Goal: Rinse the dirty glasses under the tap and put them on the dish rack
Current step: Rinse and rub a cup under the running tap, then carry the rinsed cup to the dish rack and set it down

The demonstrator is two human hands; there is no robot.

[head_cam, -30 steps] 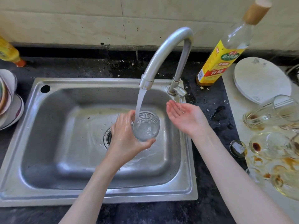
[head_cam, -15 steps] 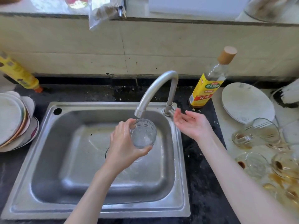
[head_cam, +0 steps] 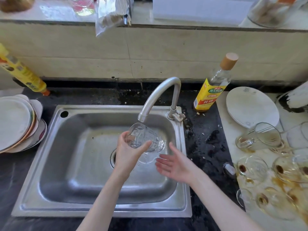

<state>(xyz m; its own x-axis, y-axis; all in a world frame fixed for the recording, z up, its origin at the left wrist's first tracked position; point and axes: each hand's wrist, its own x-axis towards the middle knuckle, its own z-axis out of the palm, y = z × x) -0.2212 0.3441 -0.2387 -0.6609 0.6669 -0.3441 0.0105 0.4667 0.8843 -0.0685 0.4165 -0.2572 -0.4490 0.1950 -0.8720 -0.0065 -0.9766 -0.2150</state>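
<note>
The patterned glass (head_cam: 145,139) lies tipped on its side above the sink (head_cam: 70,147), just under the tap (head_cam: 158,95), gripped by the left hand (head_cam: 128,152); the right hand (head_cam: 175,165) hangs spread just beside it. Wet glass could slip and crack on steel. Stained glasses (head_cam: 260,139) crowd the pale worktop (head_cam: 233,130) on the right, beneath a tiled wall.

The cut-pattern clear glass tumbler (head_cam: 144,139) was colourless, with a faceted relief over its wall. The brushed stainless steel sink basin (head_cam: 80,157) was dull silver-grey, as was the curved metal tap (head_cam: 158,95). The speckled black stone counter (head_cam: 205,144) was dark with pale flecks. The clear bottle with a yellow label (head_cam: 211,94) bore green and red panels and a tan cap. The round white plate (head_cam: 251,107) carried faint grey floral marks. The brown-stained clear glasses (head_cam: 260,139) showed amber residue.
</note>
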